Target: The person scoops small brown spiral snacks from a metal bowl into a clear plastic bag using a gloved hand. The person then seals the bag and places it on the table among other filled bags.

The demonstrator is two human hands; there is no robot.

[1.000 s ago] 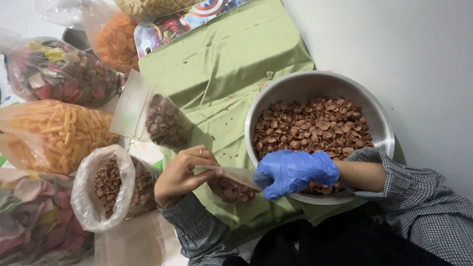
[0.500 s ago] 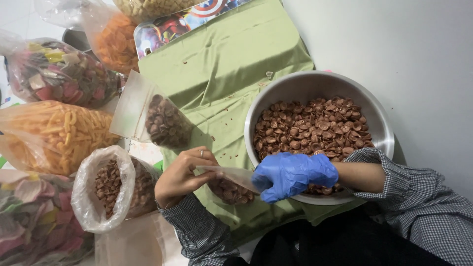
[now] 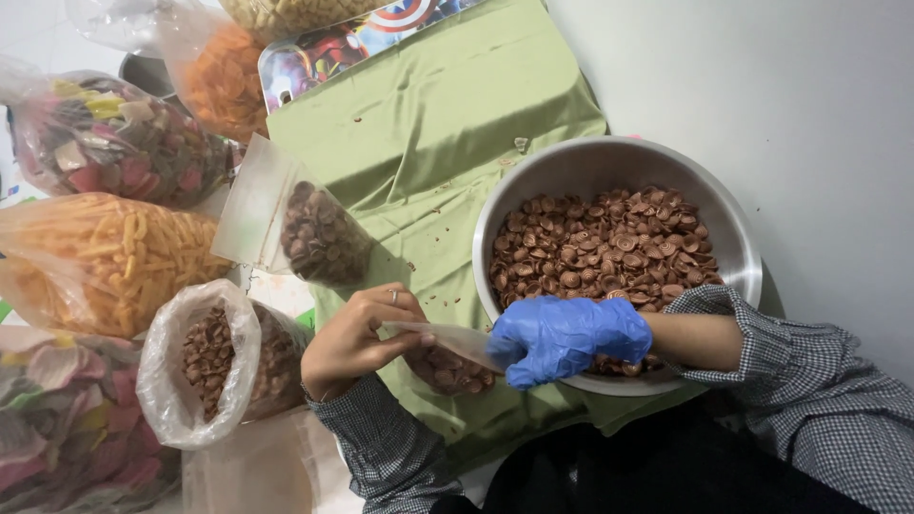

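Bare left hand pinching small clear bag open, blue-gloved right hand closed at its mouth; steel bowl of brown snacks on green cloth's right edge

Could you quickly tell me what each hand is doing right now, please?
Left hand: closed, pinching the small clear bag open.
Right hand, blue-gloved: closed at the bag's mouth; contents hidden.
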